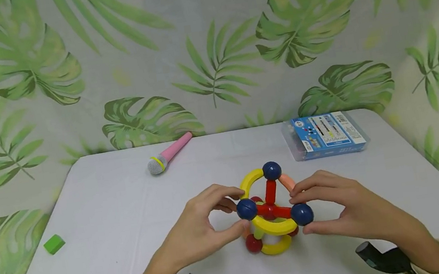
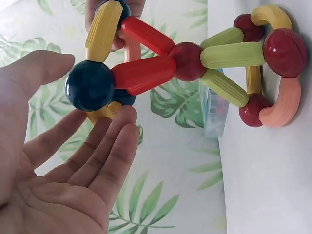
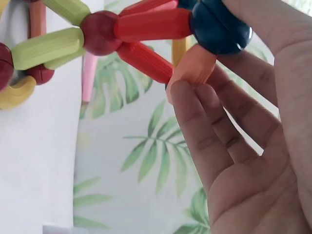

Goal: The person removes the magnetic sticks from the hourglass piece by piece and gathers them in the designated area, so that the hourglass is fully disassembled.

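One plastic ball-and-rod frame has three navy balls, four dark-red balls, three red rods, three lime rods, four yellow arcs, two salmon arcs; behind it, one pink microphone, one blue-labelled box; left, one green block.

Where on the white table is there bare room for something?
Bare patches: left, between the green cubic block and the left hand; back, between the pink microphone with grey head and the clear plastic box with blue label; right, beyond the right hand. Crowded: centre, where both hands hold the multicoloured ball-and-rod model.
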{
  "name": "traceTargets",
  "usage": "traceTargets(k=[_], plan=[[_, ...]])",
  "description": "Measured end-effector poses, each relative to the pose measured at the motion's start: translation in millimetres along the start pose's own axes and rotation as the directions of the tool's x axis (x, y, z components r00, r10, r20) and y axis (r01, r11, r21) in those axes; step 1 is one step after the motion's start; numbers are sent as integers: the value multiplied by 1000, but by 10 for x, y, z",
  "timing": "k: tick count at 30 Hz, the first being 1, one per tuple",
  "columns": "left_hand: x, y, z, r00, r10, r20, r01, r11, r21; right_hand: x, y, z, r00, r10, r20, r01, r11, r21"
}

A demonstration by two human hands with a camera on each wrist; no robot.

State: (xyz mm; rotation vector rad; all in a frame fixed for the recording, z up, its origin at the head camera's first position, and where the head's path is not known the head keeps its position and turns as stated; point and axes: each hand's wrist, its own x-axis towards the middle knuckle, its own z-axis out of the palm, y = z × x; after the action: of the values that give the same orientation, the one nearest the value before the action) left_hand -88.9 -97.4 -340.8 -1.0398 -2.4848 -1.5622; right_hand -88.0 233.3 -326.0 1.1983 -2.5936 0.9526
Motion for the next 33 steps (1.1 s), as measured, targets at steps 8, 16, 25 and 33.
traceTargets(k=[8,16,25,33], plan=[[9,-68,-105,998,-61,-7,61,998,-15,159,-35,104,997,-57,-56,55,998,-43],[-1,-110,-318,993,-114,-31,115,992,47,392,-57,249,993,-80,-85,73,994,-82],[-48,-179,-568,982,-155,-106,168,977,131,697,-211,528,990,-40,-136,31,997,-69],[-30,-252,-567,976,-159,-146,174,980,95,760,-93,597,990,-19,-143,1,992,-125]])
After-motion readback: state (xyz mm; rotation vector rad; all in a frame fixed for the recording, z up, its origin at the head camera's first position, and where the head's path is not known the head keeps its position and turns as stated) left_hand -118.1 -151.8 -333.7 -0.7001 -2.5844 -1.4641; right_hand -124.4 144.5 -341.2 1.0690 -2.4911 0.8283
